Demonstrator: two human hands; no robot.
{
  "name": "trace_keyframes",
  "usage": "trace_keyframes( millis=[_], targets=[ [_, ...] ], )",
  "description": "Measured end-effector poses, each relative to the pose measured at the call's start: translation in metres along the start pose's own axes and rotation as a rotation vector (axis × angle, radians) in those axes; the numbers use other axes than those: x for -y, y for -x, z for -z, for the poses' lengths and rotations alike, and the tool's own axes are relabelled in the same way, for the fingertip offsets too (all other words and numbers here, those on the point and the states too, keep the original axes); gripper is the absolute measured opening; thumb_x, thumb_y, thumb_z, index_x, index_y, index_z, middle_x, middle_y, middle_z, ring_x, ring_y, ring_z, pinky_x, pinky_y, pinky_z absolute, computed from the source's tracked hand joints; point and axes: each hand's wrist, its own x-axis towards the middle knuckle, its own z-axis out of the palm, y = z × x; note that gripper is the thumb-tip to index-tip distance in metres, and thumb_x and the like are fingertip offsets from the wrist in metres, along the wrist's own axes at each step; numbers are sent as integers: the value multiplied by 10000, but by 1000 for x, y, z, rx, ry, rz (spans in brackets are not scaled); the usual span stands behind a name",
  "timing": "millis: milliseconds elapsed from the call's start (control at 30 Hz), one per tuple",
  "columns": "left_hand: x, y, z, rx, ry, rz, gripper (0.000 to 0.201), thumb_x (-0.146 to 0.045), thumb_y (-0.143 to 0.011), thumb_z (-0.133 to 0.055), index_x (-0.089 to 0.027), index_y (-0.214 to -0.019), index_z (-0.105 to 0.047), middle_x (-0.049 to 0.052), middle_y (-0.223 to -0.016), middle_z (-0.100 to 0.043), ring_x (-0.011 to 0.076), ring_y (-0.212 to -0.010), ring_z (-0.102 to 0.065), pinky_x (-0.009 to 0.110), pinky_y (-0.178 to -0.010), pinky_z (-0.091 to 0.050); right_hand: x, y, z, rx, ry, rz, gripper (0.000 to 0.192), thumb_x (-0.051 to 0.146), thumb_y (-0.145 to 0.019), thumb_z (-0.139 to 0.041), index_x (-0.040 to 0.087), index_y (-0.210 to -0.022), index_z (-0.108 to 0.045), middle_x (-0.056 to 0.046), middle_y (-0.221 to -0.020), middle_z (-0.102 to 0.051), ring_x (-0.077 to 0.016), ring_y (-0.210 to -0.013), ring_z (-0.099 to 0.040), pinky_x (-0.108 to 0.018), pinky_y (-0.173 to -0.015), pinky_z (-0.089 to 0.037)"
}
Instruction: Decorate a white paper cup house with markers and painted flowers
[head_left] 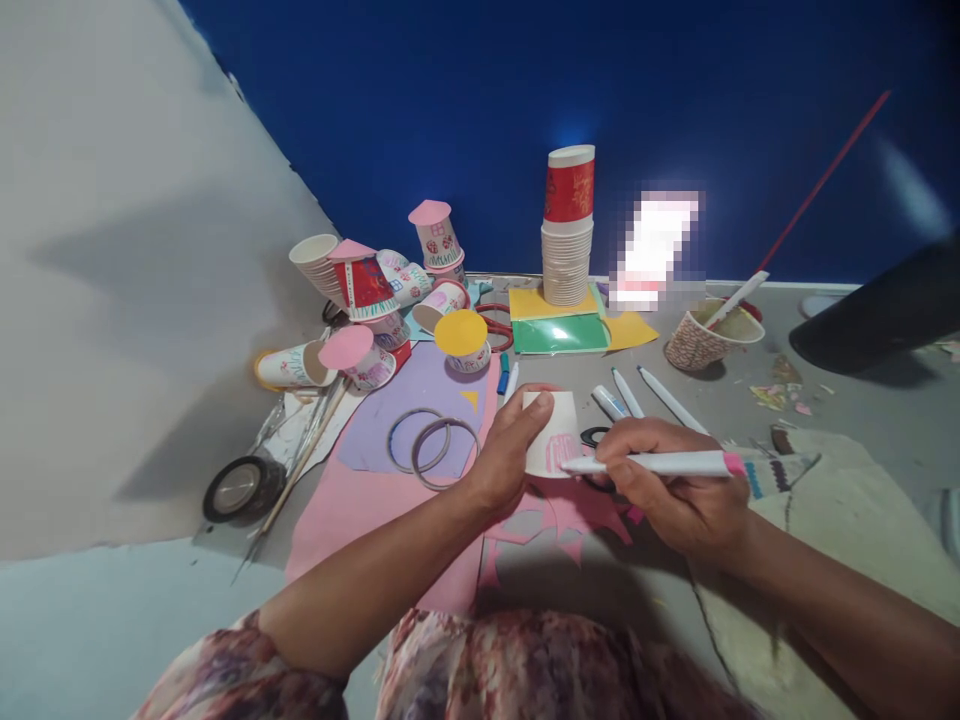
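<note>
Above the tabletop, the left hand grips a white paper cup, long axis running up the view, rim lowest. The right hand pinches a white marker held crosswise, tip pointing left at the cup's pink drawing, pink end right.

White cup: far side n/v; part covered by L hand.
L hand: most fingers hid. behind same cup.
Pen: bit of barrel nr tip hid. by R hand.
R hand: lower fingers tucked under, n/v.
Black loops: partly behind R hand, can't ID.
Pixel patch: blurred out, contents unk.
Black cylinder: cut off @ pic's R edge.
Scraps: too sm. to ID.
Sleeve: cut @ btm edge.
</note>
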Motion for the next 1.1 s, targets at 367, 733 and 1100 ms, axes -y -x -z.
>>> trace_keyframes(
  millis=[367,733,1100],
  targets=[
    [1,0,-1,-24,54,13,563,-629,-755,-878,-162,-1015,-703,-16,-745,-620,124,-643,-564,230,-600,-477,-4,7,2,-55,-21,-82,163,246,-1023,-649,217,-877,-717,-19,-743,-742,-148,-607,-690,-254,-560,-538],
    [-5,-7,2,-5,262,289,506,-592,-923,-745,-139,-1136,-681,88,-905,-743,249,-791,-758,417,-788,-663,-36,-3,4,-399,-500,-511,356,571,-950,-750,222,-877,-740,2,-624,-711,-108,-429,-522,-240,-405,-410],
    [-8,-2,-2,37,259,299,559,-579,-849,-821,-171,-1193,-653,95,-1020,-750,304,-936,-781,479,-839,-673,-46,0,6,-418,-623,-622,344,532,-849,-863,210,-848,-743,7,-603,-692,-90,-437,-508,-214,-406,-378]
  ],
)
